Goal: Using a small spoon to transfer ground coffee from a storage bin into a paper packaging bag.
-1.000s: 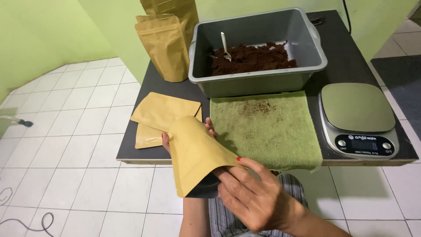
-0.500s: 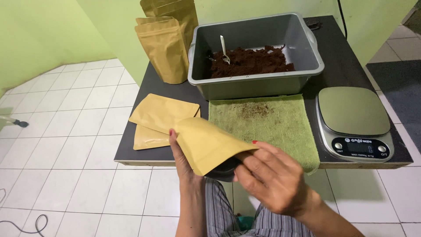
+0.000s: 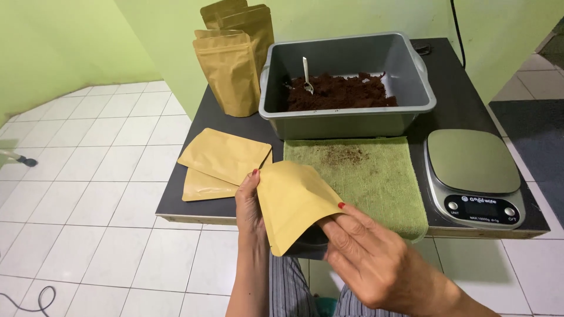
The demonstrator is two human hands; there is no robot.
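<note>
Head view, nearest first: my right hand (image 3: 376, 267) is low in the frame, its fingers (image 3: 343, 226) curled against the open lower end of a tan pouch (image 3: 291, 202) and gripping its edge. My left hand (image 3: 249, 202) clasps the pouch's other side, thumb up along the left edge, so both hands are closed on it. I hold the pouch in the air just in front of the counter's (image 3: 194, 214) near edge, tilted, its dark inside showing at the mouth by my right fingers.

Beyond it, on the dark counter, two flat pouches (image 3: 220, 158) lie stacked and slightly fanned, just left of the one I hold. To their right a green cloth (image 3: 376, 176) lies spread flat with a scatter of brown crumbs near its far edge, and its near right corner hangs over the counter's edge. Right of the cloth, touching or nearly so, sits a silver scale (image 3: 473, 170) with a dark display strip along its front; I can't tell whether it touches the cloth.

Farther back, a grey tub (image 3: 346, 120) stands just behind the cloth. It holds a heap of dark brown grounds (image 3: 343, 94), with a small white scoop (image 3: 307, 76) stuck upright in them. Left of the tub, upright pouches (image 3: 229, 70) stand close together against the green wall.
</note>
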